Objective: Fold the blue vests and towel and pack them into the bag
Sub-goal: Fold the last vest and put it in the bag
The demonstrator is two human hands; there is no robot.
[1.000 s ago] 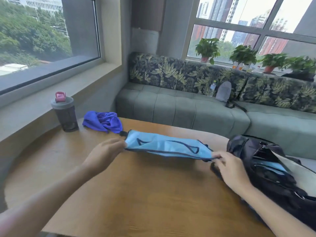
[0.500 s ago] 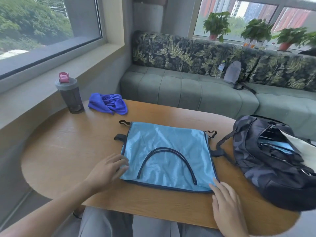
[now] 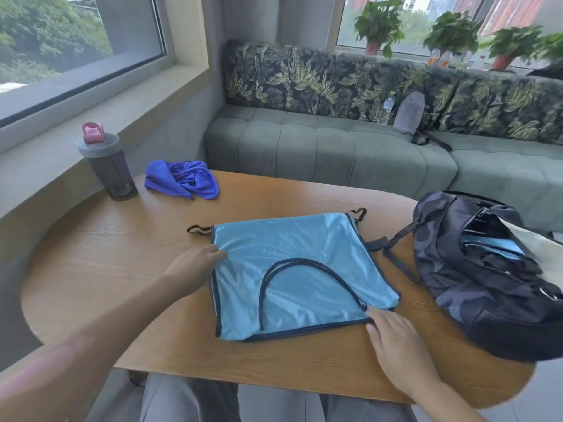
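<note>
While the light-blue vest [image 3: 292, 275] lies flat on the table [image 3: 122, 254], left hand [image 3: 195, 266] pinches its left edge and right hand [image 3: 393, 333] rests flat-fingered on its near right corner

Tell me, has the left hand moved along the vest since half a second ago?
Yes. The left hand moved from the vest's near left corner up its left edge, toward the shaker bottle.

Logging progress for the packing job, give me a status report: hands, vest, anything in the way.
Left hand on the vest's left edge, right hand at its near right corner. Light blue vest flat on the table, unfolded. Bag open at right; nothing blocking.
</note>
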